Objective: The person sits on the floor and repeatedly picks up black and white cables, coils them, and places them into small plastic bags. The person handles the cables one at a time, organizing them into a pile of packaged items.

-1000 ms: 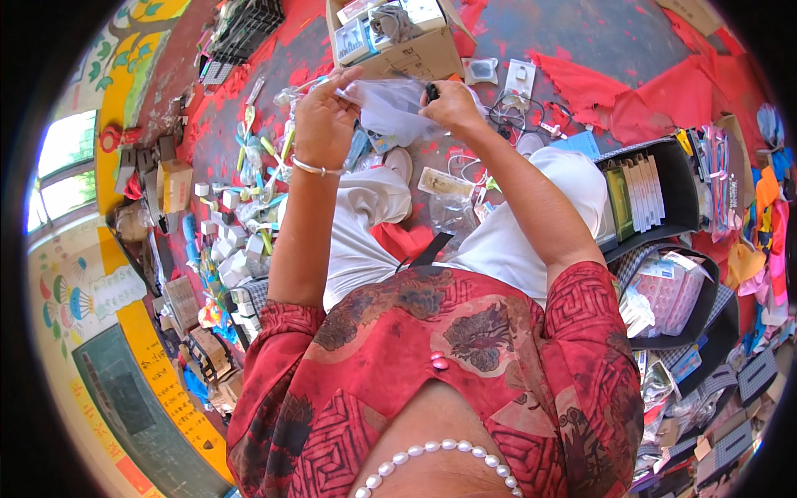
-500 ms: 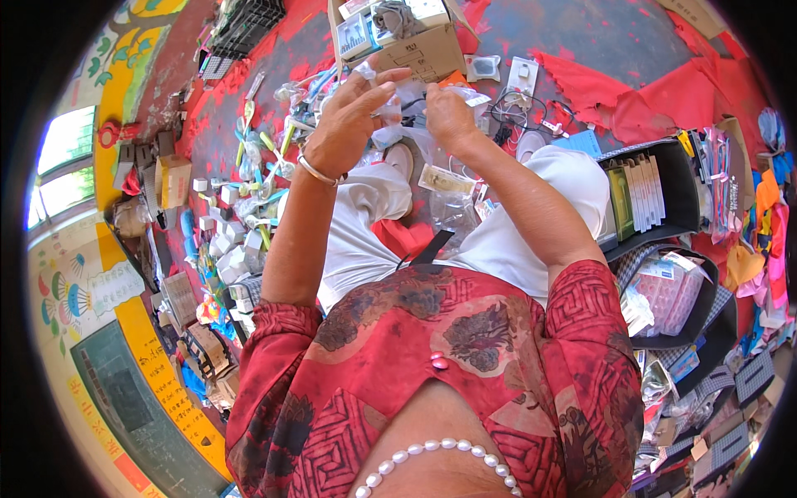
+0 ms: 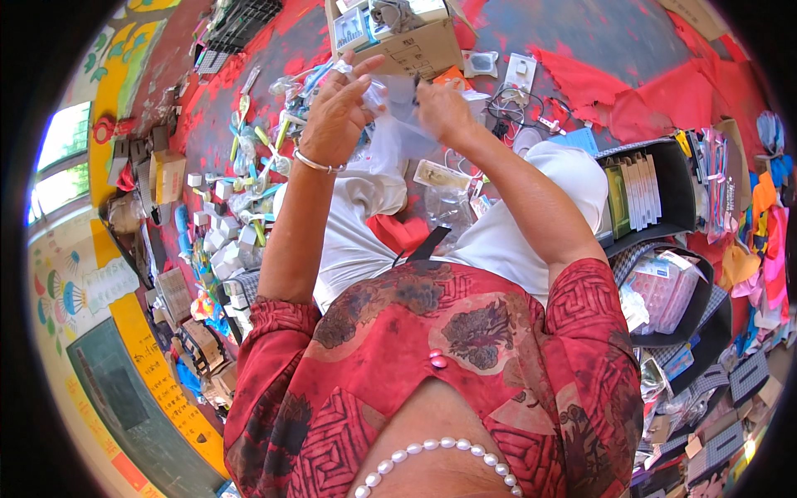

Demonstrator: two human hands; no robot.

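Note:
Between my hands, above my lap, hangs a thin clear plastic bag (image 3: 390, 141). My left hand (image 3: 332, 124) grips its left side, thumb and index finger pointing up and right, with a whitish crumpled bit of plastic caught between the fingers. My right hand (image 3: 447, 114) is closed at the bag's right side, knuckles up, slightly smeared by motion. A small dark thing shows at its fingertips, too small to name. Below the hands, a packet with a printed card (image 3: 440, 176) and more clear plastic lie between my knees.
A cardboard box (image 3: 415, 54) with goods stands just beyond my hands. Spoon-like utensils and small white boxes (image 3: 228, 241) litter the floor at left. A white power strip (image 3: 520, 73) with cables lies right of the box. Dark bins (image 3: 677, 224) of packaged goods line my right.
Both hands have shifted slightly left. The bag now hangs more spread out between them, and a dark bit shows at my right fingertips.

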